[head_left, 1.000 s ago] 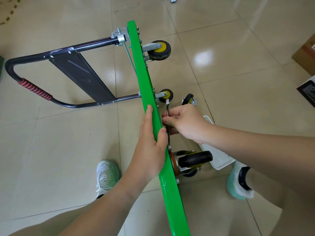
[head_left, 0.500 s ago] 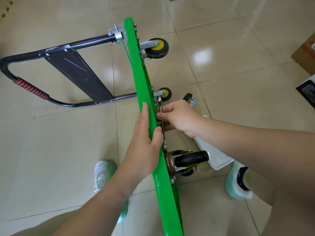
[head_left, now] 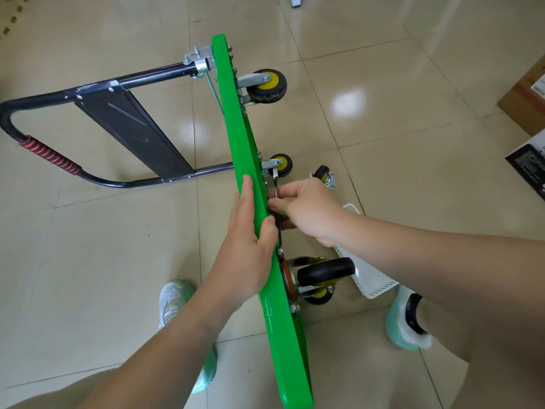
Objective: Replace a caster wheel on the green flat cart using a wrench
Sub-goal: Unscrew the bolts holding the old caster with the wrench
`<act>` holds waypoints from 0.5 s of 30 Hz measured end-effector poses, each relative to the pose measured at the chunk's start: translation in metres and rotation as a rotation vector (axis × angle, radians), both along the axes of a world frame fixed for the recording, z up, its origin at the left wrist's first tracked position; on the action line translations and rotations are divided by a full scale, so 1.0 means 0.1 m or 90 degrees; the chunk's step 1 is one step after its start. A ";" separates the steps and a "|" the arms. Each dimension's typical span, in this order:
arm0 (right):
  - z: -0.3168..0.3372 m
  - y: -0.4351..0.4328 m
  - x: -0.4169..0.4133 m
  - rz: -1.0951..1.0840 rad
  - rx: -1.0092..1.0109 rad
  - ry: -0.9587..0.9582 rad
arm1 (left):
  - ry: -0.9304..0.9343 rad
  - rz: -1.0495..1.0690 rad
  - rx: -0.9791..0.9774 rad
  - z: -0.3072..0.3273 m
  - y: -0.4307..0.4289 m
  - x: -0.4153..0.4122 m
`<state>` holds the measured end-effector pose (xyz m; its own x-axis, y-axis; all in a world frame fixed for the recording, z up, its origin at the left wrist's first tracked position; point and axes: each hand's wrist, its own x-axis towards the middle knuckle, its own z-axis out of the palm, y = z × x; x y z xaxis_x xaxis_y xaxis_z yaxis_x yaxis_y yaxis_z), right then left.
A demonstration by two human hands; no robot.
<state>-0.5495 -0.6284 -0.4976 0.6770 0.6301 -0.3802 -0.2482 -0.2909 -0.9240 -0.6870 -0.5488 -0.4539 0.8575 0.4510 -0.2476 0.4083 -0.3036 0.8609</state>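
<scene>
Left hand: fingers extended flat along one face of the green cart deck, thumb hooked over its upper edge.
Right hand: fingers curled, pinching the wrench shaft.
Forearms: bare, converging from the lower frame.

Mid-shaft of wrench hidden inside right hand; cardboard box cropped at edge.

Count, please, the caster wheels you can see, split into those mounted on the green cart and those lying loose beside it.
Mounted casters on the green cart: 4
Loose caster: 1
Total: 5
</scene>
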 end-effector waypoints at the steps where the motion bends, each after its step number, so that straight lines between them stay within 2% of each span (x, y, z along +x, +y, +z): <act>1: -0.01 -0.01 -0.02 -0.010 0.000 -0.004 | 0.000 0.001 -0.002 0.01 -0.01 0.01; 15: 0.02 -0.08 -0.09 -0.017 0.006 -0.067 | 0.008 0.007 0.001 0.05 0.00 0.01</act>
<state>-0.5585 -0.6365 -0.4951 0.7293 0.6148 -0.3001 -0.1572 -0.2763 -0.9481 -0.6864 -0.5490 -0.4487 0.8494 0.4606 -0.2576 0.4224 -0.3007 0.8551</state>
